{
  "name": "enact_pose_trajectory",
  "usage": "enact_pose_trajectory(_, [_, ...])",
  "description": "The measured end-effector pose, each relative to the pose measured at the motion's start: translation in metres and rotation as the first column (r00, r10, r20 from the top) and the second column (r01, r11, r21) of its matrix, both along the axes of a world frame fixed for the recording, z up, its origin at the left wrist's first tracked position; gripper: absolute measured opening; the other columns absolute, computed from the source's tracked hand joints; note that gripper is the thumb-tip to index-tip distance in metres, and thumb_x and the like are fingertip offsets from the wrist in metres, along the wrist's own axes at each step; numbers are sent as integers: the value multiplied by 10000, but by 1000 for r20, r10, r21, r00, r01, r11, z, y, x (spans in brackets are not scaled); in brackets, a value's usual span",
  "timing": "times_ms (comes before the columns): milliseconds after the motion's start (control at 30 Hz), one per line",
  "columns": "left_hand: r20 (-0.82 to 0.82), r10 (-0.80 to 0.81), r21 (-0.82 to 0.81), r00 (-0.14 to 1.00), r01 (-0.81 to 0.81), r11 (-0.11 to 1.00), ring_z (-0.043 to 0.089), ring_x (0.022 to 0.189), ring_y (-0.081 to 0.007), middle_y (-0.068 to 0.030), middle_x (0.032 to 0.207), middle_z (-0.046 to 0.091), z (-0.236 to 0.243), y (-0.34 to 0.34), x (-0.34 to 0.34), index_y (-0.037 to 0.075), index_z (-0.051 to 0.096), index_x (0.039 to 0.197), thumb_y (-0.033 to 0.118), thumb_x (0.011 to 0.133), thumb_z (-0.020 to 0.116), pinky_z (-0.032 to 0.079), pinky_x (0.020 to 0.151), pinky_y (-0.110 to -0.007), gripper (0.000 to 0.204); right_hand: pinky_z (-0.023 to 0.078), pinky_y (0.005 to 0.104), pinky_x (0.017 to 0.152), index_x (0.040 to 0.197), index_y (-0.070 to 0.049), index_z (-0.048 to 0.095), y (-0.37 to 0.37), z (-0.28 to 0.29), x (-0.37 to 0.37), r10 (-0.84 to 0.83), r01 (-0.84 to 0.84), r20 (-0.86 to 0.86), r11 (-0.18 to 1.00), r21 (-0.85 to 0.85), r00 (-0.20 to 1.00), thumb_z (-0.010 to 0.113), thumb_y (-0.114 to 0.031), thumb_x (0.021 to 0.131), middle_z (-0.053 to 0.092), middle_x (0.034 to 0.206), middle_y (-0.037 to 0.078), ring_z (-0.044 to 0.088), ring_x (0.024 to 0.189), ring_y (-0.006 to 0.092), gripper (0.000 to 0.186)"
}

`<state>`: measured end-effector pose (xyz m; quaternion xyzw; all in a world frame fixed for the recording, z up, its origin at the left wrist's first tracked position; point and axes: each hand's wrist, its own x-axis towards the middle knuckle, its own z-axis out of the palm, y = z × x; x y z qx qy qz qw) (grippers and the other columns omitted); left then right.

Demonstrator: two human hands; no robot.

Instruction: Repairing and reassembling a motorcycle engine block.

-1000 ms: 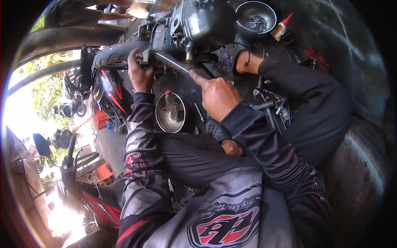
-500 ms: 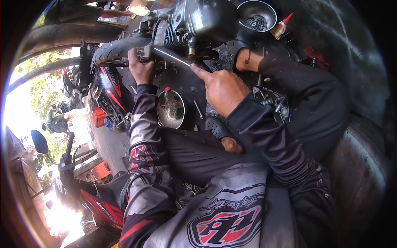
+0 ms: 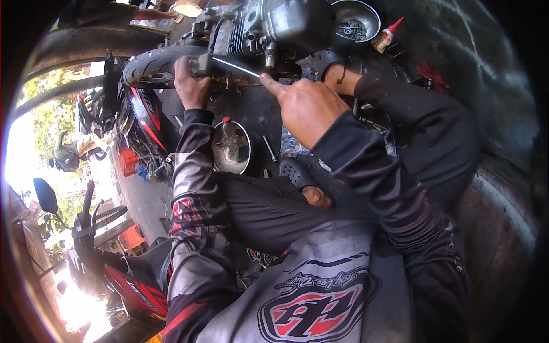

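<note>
My left hand [image 3: 192,84] is closed round a grey blocky part [image 3: 200,65] at the side of the engine [image 3: 280,28], its fingertips mostly hidden. A thin shiny metal rod [image 3: 235,67] runs from beside that part to my right hand [image 3: 311,108]. My right index finger stretches along the rod's near end. The other fingers curl underneath, so the rod's handle end, if any, is hidden. Just beyond the rod sit the engine's finned side and a metal fitting [image 3: 270,56].
A bowl [image 3: 249,150] with a red-capped bottle stands below my left hand. Another bowl of small metal parts [image 3: 377,23] and a red-tipped glue bottle [image 3: 388,35] lie at upper right. A tyre [image 3: 143,67] and a motorbike [image 3: 143,286] are on the left.
The rod's right end has risen with my right hand, leaving the rod flatter. My left hand stays at the blocky part. The whole view has shifted slightly.
</note>
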<state>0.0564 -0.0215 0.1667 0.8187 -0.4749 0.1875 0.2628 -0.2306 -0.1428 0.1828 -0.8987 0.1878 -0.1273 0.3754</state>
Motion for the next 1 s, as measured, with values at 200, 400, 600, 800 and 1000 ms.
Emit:
enact_pose_trajectory(200, [-78,-59,7,995,60,998,654,906,-354,-151,972,618,6,0,-2,86,725,1110,56,823,687,515,831,-400,291,592,494,703,1468,-122,566,18,4,7,-57,61,-98,997,38,994,508,-47,916,712,828,232,715,721,385,560])
enact_pose_trajectory(400, [-133,-17,-41,991,12,999,669,894,-293,-123,956,631,-4,-1,-1,123,775,1107,115,876,717,517,817,-366,239,577,509,726,1473,-145,560,23,-28,-5,-51,51,-1,992,116,999,501,-31,936,716,851,239,709,761,407,552])
enact_pose_trajectory(600, [-197,-13,-38,980,5,999,675,899,-271,-105,974,654,1,-1,5,106,780,1102,161,887,743,520,830,-347,225,554,515,726,1416,-149,607,27,-56,-12,-94,64,119,970,234,988,573,-31,943,699,879,256,686,792,434,489])
enact_pose_trajectory(800, [-266,-39,25,963,47,999,697,963,-239,-103,1058,701,3,0,11,65,768,1119,202,899,749,524,885,-332,260,557,508,744,1359,-137,652,19,-61,1,-114,47,147,918,393,983,588,-62,965,697,906,250,688,808,431,407])
enact_pose_trajectory(1000, [-299,-11,109,954,46,993,712,988,-227,-119,1109,732,11,1,10,35,760,1134,209,923,733,531,890,-326,275,554,498,708,1366,-133,649,16,-95,8,-121,-35,335,905,424,935,596,-74,965,688,878,248,686,767,421,409])
